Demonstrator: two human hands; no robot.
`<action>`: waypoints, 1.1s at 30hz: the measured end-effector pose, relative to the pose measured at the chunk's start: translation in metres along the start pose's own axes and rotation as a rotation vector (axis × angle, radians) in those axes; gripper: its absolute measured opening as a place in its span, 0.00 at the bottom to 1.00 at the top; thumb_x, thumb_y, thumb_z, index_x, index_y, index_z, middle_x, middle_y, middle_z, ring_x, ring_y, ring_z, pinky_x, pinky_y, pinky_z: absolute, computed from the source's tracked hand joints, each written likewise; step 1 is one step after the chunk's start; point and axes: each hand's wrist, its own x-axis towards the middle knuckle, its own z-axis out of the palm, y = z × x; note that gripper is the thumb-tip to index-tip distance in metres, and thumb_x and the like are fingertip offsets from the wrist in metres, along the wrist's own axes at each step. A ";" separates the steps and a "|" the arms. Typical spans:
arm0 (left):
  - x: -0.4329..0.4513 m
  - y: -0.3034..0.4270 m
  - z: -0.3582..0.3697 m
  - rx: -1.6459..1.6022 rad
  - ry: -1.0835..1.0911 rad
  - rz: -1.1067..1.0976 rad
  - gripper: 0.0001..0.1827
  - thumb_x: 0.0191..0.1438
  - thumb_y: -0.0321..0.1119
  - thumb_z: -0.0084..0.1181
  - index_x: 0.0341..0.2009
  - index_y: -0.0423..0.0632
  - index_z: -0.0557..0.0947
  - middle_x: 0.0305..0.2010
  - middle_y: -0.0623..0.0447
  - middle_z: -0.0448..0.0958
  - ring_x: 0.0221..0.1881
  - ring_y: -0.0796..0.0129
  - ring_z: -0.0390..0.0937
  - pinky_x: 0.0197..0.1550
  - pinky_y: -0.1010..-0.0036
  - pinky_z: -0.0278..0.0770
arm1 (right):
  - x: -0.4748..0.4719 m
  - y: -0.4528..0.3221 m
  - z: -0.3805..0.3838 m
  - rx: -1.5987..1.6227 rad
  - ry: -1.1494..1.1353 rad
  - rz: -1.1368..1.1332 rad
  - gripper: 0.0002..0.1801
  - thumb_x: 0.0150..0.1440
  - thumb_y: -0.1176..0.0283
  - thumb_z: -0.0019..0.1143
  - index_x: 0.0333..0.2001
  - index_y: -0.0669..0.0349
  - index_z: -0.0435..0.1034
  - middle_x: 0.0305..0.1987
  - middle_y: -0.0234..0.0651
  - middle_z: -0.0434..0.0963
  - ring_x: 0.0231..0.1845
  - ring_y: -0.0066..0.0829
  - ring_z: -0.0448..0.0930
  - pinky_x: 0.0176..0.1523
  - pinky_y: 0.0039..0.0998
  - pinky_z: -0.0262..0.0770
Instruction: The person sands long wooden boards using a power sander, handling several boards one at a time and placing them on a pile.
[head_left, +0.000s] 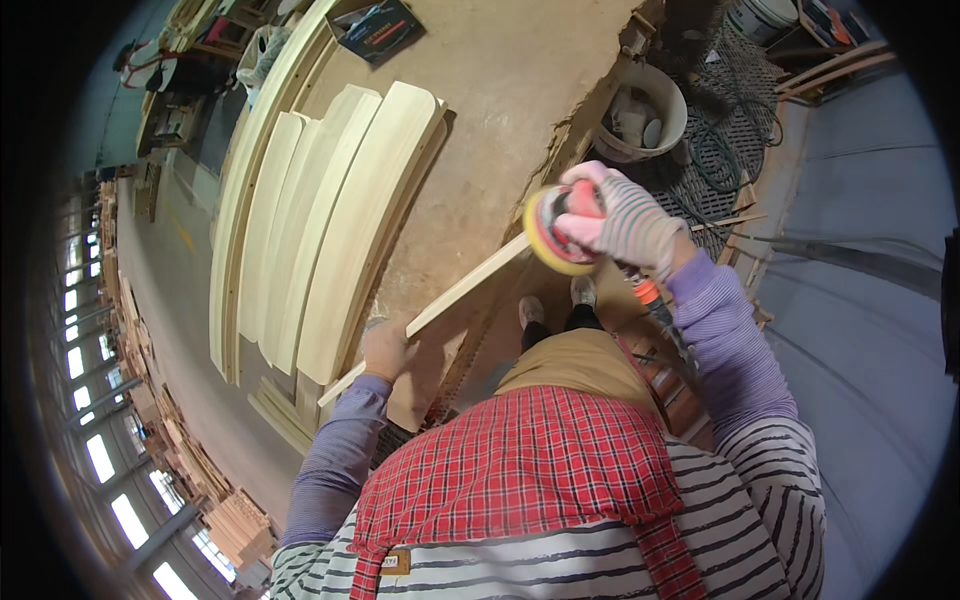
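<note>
My right hand (630, 217), in a striped pink-and-white work glove, grips a pneumatic orbital sander (559, 229) with a yellow-edged pad. The pad is tilted on edge at the far end of a narrow wooden strip (469, 285) and hides that end; whether it touches cannot be told. My left hand (388, 351) is closed around the strip nearer its other end, which sticks out past the wrist. An air hose with an orange coupling (645, 291) runs down from the sander. Beyond my left hand, several curved pale wooden boards (367, 232) lie side by side on the worktable (480, 150).
A dark printed box (379, 31) sits at the table's far end. Off the ragged right edge stands a white bucket (643, 112) holding discs and scraps. Coiled hose (716, 154) lies on a woven mat. Stacked lumber (236, 525) lines the left side. A person (169, 71) is at the far left.
</note>
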 end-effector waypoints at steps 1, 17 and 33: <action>0.005 0.005 -0.003 -0.010 0.036 0.024 0.22 0.44 0.37 0.68 0.47 0.63 0.82 0.31 0.48 0.81 0.33 0.50 0.81 0.36 0.57 0.77 | 0.005 0.029 -0.010 0.172 -0.060 0.039 0.31 0.50 0.57 0.68 0.55 0.57 0.66 0.42 0.42 0.76 0.36 0.35 0.81 0.41 0.35 0.80; 0.004 0.015 -0.013 -0.026 0.009 -0.025 0.18 0.45 0.37 0.65 0.44 0.57 0.82 0.30 0.47 0.81 0.32 0.47 0.81 0.34 0.56 0.77 | 0.030 0.044 -0.005 0.120 -0.035 0.027 0.31 0.49 0.54 0.70 0.53 0.55 0.68 0.39 0.40 0.76 0.36 0.36 0.81 0.40 0.35 0.81; -0.171 -0.132 0.043 -0.153 0.065 -0.279 0.19 0.50 0.38 0.61 0.50 0.64 0.82 0.37 0.45 0.83 0.39 0.46 0.81 0.41 0.54 0.79 | -0.001 -0.085 0.085 -0.686 0.189 0.011 0.24 0.55 0.55 0.58 0.53 0.50 0.68 0.50 0.58 0.72 0.46 0.56 0.81 0.53 0.44 0.79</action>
